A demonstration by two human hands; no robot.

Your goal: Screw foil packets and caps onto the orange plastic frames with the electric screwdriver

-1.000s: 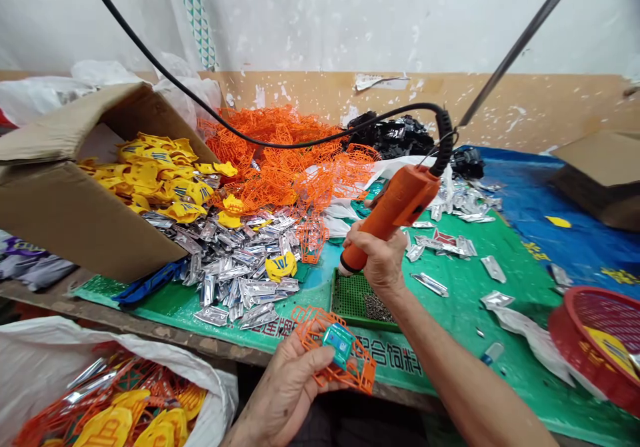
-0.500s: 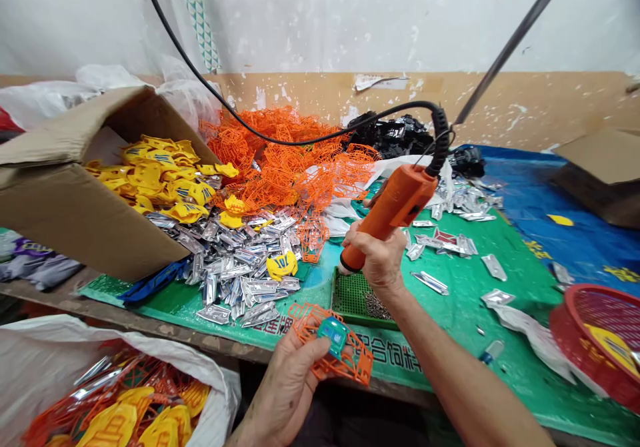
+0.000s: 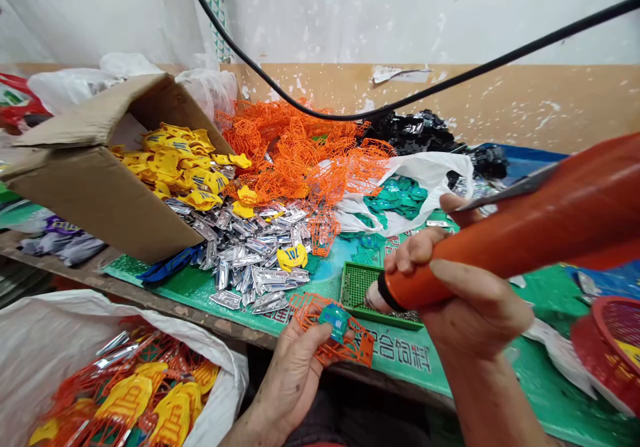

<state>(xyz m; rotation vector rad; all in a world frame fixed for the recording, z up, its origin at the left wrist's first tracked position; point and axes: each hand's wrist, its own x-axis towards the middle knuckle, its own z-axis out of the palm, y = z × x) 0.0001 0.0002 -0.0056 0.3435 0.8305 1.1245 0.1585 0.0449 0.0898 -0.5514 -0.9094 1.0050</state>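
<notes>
My left hand (image 3: 295, 360) pinches an orange plastic lattice frame (image 3: 357, 348) with a glossy teal piece (image 3: 334, 320) lying on it, the thumb pressed on the teal piece. Wrapped round an orange electric screwdriver (image 3: 540, 227), my right hand (image 3: 470, 300) holds it tilted, its pale nose low and to the left, close to the camera. Behind that nose lies a green perforated tray (image 3: 357, 287) with small metal screws in it, partly hidden by the tool. The nose is apart from the lattice frame.
A cardboard box (image 3: 95, 200) spills yellow pieces (image 3: 175, 160) beside silver metal plates (image 3: 250, 253). Behind are orange lattice parts (image 3: 295, 147) and a white bag of teal pieces (image 3: 400, 197). A filled white sack (image 3: 220, 360) stands front left, a red basket (image 3: 600, 340) right. A black cable (image 3: 350, 117) hangs across.
The screwdriver has come much nearer the camera and lower right, swinging from steep to a flatter tilt. My left hand keeps its hold on the lattice frame. The view has shifted slightly.
</notes>
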